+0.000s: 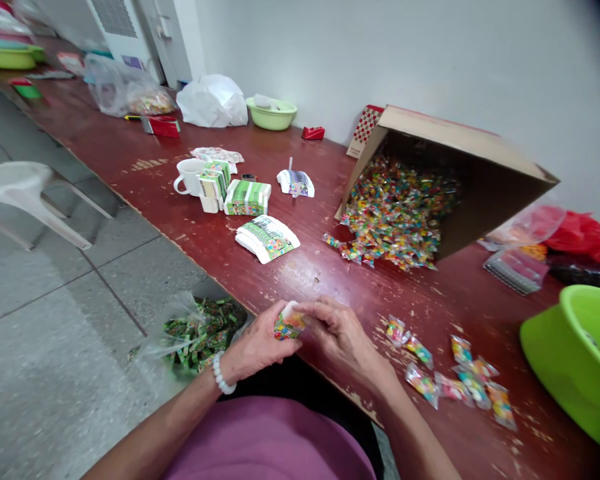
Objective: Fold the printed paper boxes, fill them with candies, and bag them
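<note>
My left hand (259,341) and my right hand (336,331) meet at the near table edge, both closed on one small printed box (289,325) with a white flap. Several small colourful candy packets (455,375) lie loose on the red table (305,273) just right of my right hand. A stack of flat green-and-white box blanks (267,238) lies further out in front of my hands. A tipped cardboard carton (460,180) spills a heap of candy packets (390,220) onto the table.
A clear bag of filled green boxes (200,331) hangs below the table edge on my left. A green basin (580,360) sits at right. A white mug (190,177), folded green boxes (247,197), a white bag (213,101) and a green bowl (271,113) lie further back. A white plastic chair (25,193) stands at left.
</note>
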### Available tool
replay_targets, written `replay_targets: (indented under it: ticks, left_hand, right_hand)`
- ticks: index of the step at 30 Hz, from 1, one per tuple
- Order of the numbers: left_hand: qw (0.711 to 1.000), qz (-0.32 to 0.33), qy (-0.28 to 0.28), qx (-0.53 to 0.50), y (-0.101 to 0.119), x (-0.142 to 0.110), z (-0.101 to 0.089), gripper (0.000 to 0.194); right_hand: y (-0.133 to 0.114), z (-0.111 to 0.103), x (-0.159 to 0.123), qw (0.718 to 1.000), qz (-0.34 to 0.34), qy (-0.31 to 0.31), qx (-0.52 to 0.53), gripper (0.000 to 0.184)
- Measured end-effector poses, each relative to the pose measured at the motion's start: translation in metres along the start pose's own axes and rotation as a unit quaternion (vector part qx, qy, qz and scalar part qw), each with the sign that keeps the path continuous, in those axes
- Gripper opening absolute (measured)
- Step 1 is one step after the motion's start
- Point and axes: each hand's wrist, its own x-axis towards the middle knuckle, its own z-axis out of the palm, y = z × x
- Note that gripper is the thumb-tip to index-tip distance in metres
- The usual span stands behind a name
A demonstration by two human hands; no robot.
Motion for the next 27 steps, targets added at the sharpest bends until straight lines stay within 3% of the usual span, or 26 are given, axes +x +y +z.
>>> replay_targets:
  ticks: [2, 6, 8, 10, 12, 15, 18, 20, 22, 27]
  left_hand:
    - [1.000, -0.004, 0.005, 0.008, 0.004, -0.001, 0.000, 0.033]
    - [1.000, -0.013, -0.004, -0.028, 0.008, -0.001, 0.001, 0.037]
    - [0.996, -0.019, -0.012, -0.083, 0.009, -0.001, 0.000, 0.037]
    - [0.987, -0.018, -0.018, -0.160, 0.008, -0.002, -0.002, 0.038]
    - [0.971, -0.023, -0.017, -0.239, 0.006, -0.001, -0.005, 0.040]
    - [0.940, -0.065, -0.001, -0.336, 0.004, 0.003, -0.006, 0.039]
    - [0.903, -0.107, 0.014, -0.417, 0.003, 0.009, -0.002, 0.049]
    - [0.885, -0.123, 0.024, -0.449, 0.003, 0.011, 0.001, 0.044]
    - [0.884, -0.125, 0.044, -0.448, 0.003, 0.011, 0.005, 0.039]
    - [0.917, -0.057, 0.110, -0.378, 0.001, 0.006, 0.012, 0.042]
  right_hand:
    - [-0.001, -0.002, 0.002, 1.000, 0.005, -0.012, 0.000, 0.028]
    - [-0.006, 0.004, 0.007, 0.998, 0.056, 0.043, -0.001, 0.020]
    - [-0.008, 0.007, 0.007, 0.998, 0.046, 0.051, -0.017, 0.008]
    - [-0.007, 0.008, 0.006, 0.999, 0.011, 0.043, -0.003, 0.016]
    - [-0.003, 0.009, 0.002, 0.996, 0.002, 0.076, 0.048, 0.021]
    - [0.005, 0.015, -0.005, 0.973, 0.068, 0.165, 0.145, 0.020]
    - [0.008, 0.033, -0.010, 0.939, 0.128, 0.157, 0.278, 0.021]
    - [0.005, 0.045, -0.011, 0.911, 0.135, 0.141, 0.363, 0.020]
    - [0.002, 0.052, -0.010, 0.895, 0.131, 0.143, 0.401, 0.016]
    - [0.002, 0.050, -0.007, 0.894, 0.133, 0.128, 0.408, 0.012]
